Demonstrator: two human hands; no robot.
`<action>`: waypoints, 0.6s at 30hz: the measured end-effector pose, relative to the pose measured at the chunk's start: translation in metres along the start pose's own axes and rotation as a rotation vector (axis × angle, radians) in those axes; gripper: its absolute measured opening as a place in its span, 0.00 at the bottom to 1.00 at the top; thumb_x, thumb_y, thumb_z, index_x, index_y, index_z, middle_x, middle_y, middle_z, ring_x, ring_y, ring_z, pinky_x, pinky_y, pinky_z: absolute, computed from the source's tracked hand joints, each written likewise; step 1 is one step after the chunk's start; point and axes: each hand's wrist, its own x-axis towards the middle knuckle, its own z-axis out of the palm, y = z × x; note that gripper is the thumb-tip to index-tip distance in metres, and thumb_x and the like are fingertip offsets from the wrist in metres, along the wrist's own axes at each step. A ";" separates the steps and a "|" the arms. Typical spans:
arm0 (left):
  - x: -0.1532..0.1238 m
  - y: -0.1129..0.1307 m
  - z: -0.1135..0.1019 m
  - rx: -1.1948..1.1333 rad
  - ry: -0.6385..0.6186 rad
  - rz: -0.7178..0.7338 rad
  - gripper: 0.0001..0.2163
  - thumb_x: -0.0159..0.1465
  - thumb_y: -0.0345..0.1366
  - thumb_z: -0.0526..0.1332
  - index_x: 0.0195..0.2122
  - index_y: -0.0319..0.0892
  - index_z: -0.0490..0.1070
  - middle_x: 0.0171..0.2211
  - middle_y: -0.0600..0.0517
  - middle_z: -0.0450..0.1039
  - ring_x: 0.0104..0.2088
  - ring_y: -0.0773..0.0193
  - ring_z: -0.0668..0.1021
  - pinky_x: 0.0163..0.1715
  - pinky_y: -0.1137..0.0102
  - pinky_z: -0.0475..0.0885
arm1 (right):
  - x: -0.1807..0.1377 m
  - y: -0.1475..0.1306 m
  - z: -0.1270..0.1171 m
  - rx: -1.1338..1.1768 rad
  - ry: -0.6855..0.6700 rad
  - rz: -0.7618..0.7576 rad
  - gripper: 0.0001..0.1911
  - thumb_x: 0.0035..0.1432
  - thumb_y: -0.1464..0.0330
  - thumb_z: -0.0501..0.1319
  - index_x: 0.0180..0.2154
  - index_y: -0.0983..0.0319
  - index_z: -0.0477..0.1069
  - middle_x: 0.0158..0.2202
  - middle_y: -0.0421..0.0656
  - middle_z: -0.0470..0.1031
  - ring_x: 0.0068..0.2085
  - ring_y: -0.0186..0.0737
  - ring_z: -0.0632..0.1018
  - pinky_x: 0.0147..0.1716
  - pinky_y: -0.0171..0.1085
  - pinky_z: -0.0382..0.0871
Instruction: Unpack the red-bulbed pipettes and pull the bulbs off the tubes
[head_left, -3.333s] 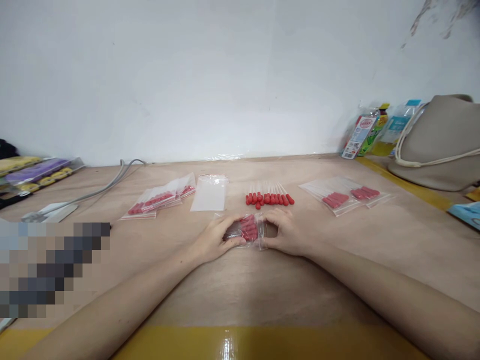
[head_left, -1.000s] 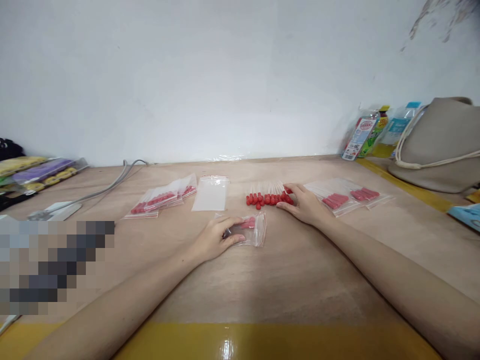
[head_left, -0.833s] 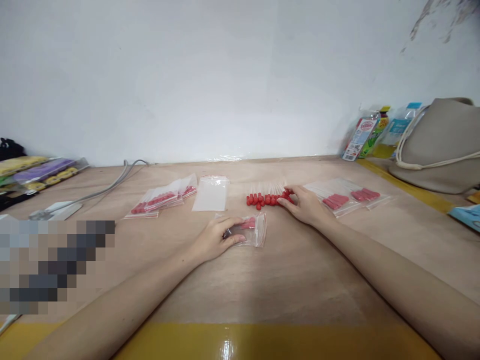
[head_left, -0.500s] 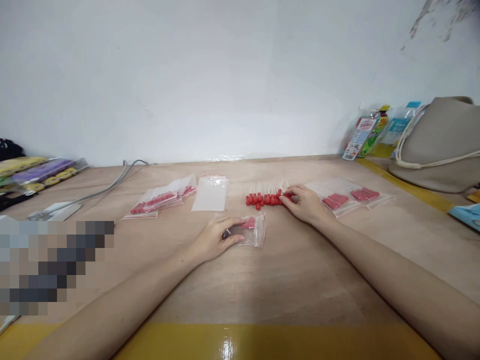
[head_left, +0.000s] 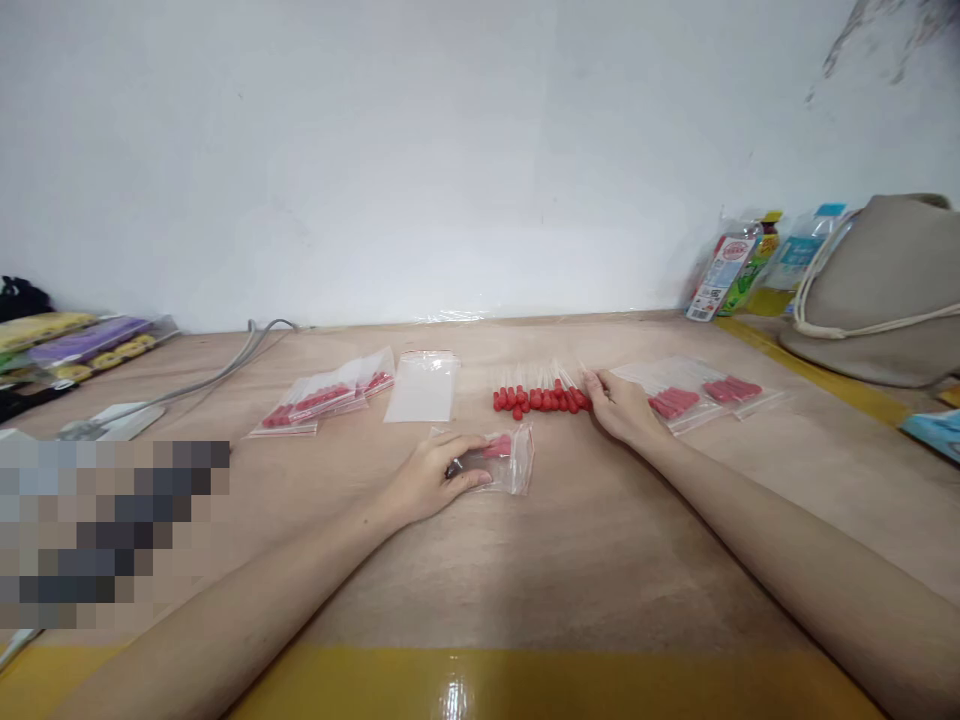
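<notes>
My left hand (head_left: 429, 474) pinches the left end of a small clear zip bag (head_left: 504, 460) lying on the wooden table; several red-bulbed droppers show inside it. My right hand (head_left: 619, 406) lies at the right end of a row of loose red-bulbed droppers (head_left: 538, 397), its fingers together and touching the outermost ones. Whether it holds one I cannot make out.
Filled bags of droppers lie left (head_left: 321, 401) and right (head_left: 694, 393) of the row, and an empty bag (head_left: 422, 387) sits between. A grey cable (head_left: 217, 372), bottles (head_left: 739, 266) and a beige bag (head_left: 881, 290) stand at the table's back and right.
My right hand left the small bag and reached to the loose droppers, then shifted slightly right along the row's end. My left hand stayed on the bag.
</notes>
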 end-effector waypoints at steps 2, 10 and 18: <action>0.000 -0.001 0.000 -0.003 -0.003 0.002 0.17 0.59 0.42 0.59 0.48 0.44 0.66 0.45 0.51 0.71 0.45 0.62 0.73 0.45 0.68 0.67 | 0.000 -0.001 -0.001 0.012 0.020 0.014 0.20 0.60 0.59 0.43 0.26 0.61 0.67 0.24 0.45 0.72 0.27 0.40 0.72 0.27 0.35 0.57; 0.000 0.000 0.000 -0.004 -0.006 0.000 0.17 0.59 0.43 0.58 0.48 0.44 0.65 0.45 0.51 0.71 0.45 0.62 0.73 0.45 0.68 0.67 | 0.000 0.004 0.001 0.122 0.100 0.022 0.19 0.59 0.58 0.45 0.31 0.61 0.70 0.28 0.44 0.75 0.30 0.40 0.73 0.31 0.36 0.61; 0.000 0.001 0.000 -0.007 -0.014 -0.016 0.18 0.59 0.44 0.58 0.49 0.45 0.64 0.45 0.50 0.71 0.44 0.61 0.74 0.44 0.67 0.68 | -0.026 -0.038 -0.020 0.260 -0.017 -0.347 0.08 0.52 0.65 0.58 0.28 0.62 0.71 0.26 0.42 0.73 0.28 0.35 0.71 0.31 0.34 0.64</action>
